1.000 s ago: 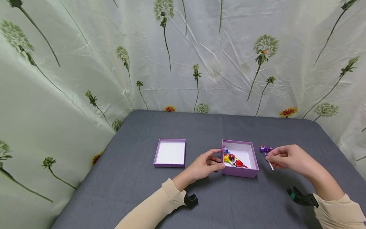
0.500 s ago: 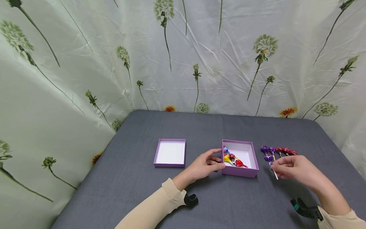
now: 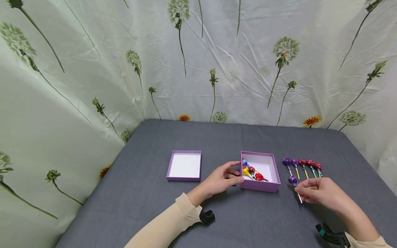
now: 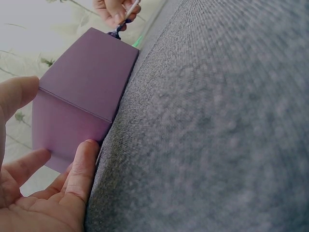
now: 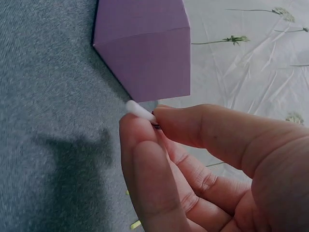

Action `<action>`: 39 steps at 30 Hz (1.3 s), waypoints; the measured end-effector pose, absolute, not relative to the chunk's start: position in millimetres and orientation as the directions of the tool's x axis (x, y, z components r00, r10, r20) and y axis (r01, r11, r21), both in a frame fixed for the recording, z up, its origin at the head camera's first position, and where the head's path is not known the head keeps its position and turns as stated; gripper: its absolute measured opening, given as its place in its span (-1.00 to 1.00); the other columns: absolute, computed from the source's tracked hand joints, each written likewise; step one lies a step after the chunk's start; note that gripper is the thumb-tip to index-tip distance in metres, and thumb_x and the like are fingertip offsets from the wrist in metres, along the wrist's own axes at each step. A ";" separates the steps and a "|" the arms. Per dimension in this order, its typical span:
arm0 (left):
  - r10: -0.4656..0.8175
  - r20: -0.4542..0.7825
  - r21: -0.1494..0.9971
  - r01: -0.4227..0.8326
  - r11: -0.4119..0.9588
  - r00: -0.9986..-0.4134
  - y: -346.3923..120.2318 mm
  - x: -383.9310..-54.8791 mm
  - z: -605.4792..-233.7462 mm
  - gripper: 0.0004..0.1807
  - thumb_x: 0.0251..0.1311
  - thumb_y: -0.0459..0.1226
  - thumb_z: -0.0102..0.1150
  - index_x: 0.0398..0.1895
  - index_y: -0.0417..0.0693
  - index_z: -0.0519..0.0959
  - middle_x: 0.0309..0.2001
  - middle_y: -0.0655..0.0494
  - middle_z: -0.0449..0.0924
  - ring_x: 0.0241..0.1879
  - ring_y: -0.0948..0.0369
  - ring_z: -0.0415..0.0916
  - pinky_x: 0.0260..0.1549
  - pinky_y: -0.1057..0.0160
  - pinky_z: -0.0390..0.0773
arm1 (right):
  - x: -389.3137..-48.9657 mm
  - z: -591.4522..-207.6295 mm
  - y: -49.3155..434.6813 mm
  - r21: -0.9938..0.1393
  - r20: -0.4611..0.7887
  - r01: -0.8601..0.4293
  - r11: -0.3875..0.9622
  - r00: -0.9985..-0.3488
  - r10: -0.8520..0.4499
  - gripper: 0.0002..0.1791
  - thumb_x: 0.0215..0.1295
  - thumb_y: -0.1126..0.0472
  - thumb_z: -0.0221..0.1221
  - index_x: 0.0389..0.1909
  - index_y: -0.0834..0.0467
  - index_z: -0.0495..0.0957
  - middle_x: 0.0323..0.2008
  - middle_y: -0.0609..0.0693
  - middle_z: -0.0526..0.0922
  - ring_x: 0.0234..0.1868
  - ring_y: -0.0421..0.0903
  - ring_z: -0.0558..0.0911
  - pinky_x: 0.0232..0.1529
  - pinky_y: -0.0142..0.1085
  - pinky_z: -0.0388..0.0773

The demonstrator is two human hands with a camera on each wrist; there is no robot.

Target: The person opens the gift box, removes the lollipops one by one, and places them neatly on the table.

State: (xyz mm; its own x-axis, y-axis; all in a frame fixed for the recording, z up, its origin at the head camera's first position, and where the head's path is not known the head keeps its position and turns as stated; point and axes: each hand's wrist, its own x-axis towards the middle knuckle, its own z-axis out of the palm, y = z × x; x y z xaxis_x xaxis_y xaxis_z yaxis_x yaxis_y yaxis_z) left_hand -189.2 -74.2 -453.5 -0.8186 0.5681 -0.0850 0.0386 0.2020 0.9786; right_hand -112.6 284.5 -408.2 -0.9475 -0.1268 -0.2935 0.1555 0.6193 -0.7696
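Observation:
My right hand (image 3: pixel 319 193) pinches a purple-wrapped lollipop (image 3: pixel 292 180) by its white stick, just in front of a row of lollipops. In the right wrist view the stick's end (image 5: pixel 139 111) pokes out between thumb and fingers. My left hand (image 3: pixel 221 179) rests its fingertips against the left side of an open purple box (image 3: pixel 262 186). The left wrist view shows those fingers (image 4: pixel 83 166) spread on the box wall. Inside the box, on its left, lie several lollipops, among them a yellow one (image 3: pixel 247 172), a red one (image 3: pixel 261 177) and a blue one (image 3: pixel 244 162).
Right of the box, two purple lollipops (image 3: pixel 295 163) and 3 red lollipops (image 3: pixel 310 163) lie side by side, sticks toward me. The box lid (image 3: pixel 185 165), white inside, lies to the left on the grey cloth-covered table (image 3: pixel 130 206). A flowered curtain (image 3: pixel 235 62) hangs behind.
My right hand has moved toward me and slightly right with the purple lollipop, uncovering the row of lollipops behind it. My left hand has stayed at the box.

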 end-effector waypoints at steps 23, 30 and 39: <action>0.567 -0.088 0.978 0.036 0.204 -0.819 -73.2 -189.8 -451.0 -0.34 0.44 -0.18 0.37 0.57 0.16 0.43 0.15 -0.03 0.68 -0.03 0.29 0.66 -0.13 0.31 0.55 | -107.4 -417.7 289.3 -0.761 -0.405 0.282 0.585 -0.910 -0.088 -0.68 0.59 0.19 0.21 -0.03 0.44 0.69 -0.31 -0.14 0.81 -0.37 -0.35 0.66 -0.29 -0.39 0.68; 0.568 -0.095 0.977 0.031 0.209 -0.818 -73.4 -189.9 -449.1 -0.34 0.44 -0.17 0.38 0.57 0.17 0.43 0.16 -0.03 0.68 -0.01 0.28 0.66 -0.13 0.30 0.54 | -107.2 -420.4 292.2 -0.772 -0.393 0.257 0.581 -0.912 -0.119 -0.69 0.59 0.19 0.22 -0.06 0.43 0.67 -0.36 -0.18 0.78 -0.39 -0.36 0.66 -0.30 -0.40 0.67; 0.565 -0.102 0.978 0.023 0.209 -0.819 -73.6 -190.8 -449.5 -0.35 0.44 -0.15 0.37 0.56 0.19 0.43 0.16 -0.01 0.68 -0.01 0.28 0.66 -0.14 0.30 0.53 | -107.6 -422.7 291.9 -0.765 -0.386 0.265 0.587 -0.918 -0.089 -0.71 0.55 0.15 0.28 -0.08 0.36 0.66 -0.42 -0.19 0.75 -0.42 -0.33 0.65 -0.34 -0.37 0.65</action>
State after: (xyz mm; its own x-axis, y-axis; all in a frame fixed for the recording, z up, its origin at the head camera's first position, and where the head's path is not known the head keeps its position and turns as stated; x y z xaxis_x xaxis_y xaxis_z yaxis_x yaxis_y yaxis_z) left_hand -190.8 -73.6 -449.5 -0.8186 0.5653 -0.1017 0.0226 0.2086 0.9777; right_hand -107.6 291.9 -422.7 -0.9181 -0.0886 -0.3862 0.2650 0.5874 -0.7647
